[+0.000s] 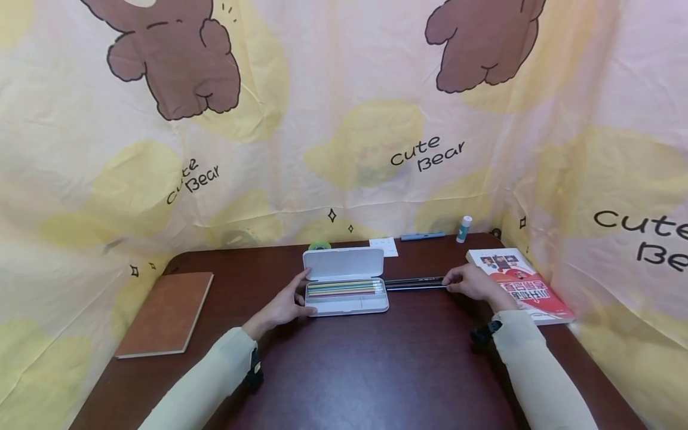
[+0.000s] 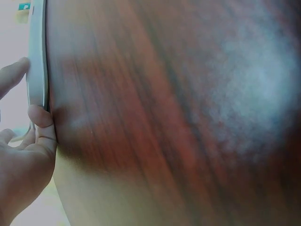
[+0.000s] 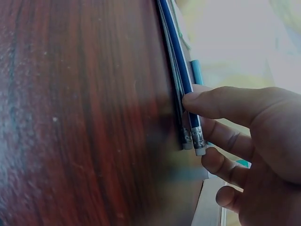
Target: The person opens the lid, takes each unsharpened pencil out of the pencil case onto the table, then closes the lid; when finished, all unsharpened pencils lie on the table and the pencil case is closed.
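Observation:
A white pencil case [image 1: 349, 308] lies on the table with its lid [image 1: 344, 263] raised at the back. Several coloured pencils [image 1: 344, 288] are in its rear compartment, white erasers to the right. My left hand [image 1: 285, 303] grips the case's left end, fingers spread along the side and thumb at the front corner. To the right of the case my right hand [image 1: 470, 283] pinches a dark blue pencil [image 3: 181, 56] near its eraser end. At least one more dark pencil [image 3: 186, 140] lies right beside it; whether the fingers hold that one too, I cannot tell.
A red and white book [image 1: 529, 292] lies under and beyond the right wrist. A brown notebook [image 1: 166, 313] is at the left. Along the back are a roll of green tape [image 1: 319, 245], a paper note [image 1: 384, 246], a blue pen [image 1: 423, 236] and a glue stick [image 1: 464, 229].

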Action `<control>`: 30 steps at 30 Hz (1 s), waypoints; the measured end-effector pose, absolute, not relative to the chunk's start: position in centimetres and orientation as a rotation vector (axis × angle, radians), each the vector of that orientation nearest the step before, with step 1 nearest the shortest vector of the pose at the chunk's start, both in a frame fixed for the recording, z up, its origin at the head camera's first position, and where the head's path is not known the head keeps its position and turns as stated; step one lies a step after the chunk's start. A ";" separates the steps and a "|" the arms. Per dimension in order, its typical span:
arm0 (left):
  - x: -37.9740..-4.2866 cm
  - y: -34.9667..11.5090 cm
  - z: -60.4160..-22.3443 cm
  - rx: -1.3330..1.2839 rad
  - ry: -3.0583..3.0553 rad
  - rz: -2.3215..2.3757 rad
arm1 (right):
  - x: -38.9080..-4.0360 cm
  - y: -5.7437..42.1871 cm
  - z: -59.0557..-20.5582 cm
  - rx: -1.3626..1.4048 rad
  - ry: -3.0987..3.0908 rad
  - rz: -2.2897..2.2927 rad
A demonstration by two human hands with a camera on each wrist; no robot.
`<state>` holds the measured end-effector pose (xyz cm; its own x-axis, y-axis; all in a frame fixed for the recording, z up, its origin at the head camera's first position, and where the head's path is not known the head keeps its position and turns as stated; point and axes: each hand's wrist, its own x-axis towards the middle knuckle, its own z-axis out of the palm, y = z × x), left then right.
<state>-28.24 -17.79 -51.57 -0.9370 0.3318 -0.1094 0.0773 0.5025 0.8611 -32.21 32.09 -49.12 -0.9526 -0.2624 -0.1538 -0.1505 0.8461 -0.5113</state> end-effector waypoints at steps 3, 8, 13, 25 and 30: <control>-28.3 -17.8 -51.6 0.348 2.489 1.406 | -32.4 31.9 -49.3 -0.305 2.803 -0.741; -28.4 -17.9 -51.6 0.350 2.494 1.402 | -32.7 31.8 -49.6 -0.300 2.811 -0.744; -28.4 -17.9 -51.7 0.355 2.499 1.402 | -32.7 31.7 -49.6 -0.315 2.827 -0.764; -28.1 -17.9 -51.5 0.361 2.498 1.387 | -32.4 29.4 -48.0 -0.342 2.819 -0.846; -28.1 -17.8 -51.4 0.350 2.501 1.384 | -32.3 27.8 -47.2 -0.361 2.819 -0.842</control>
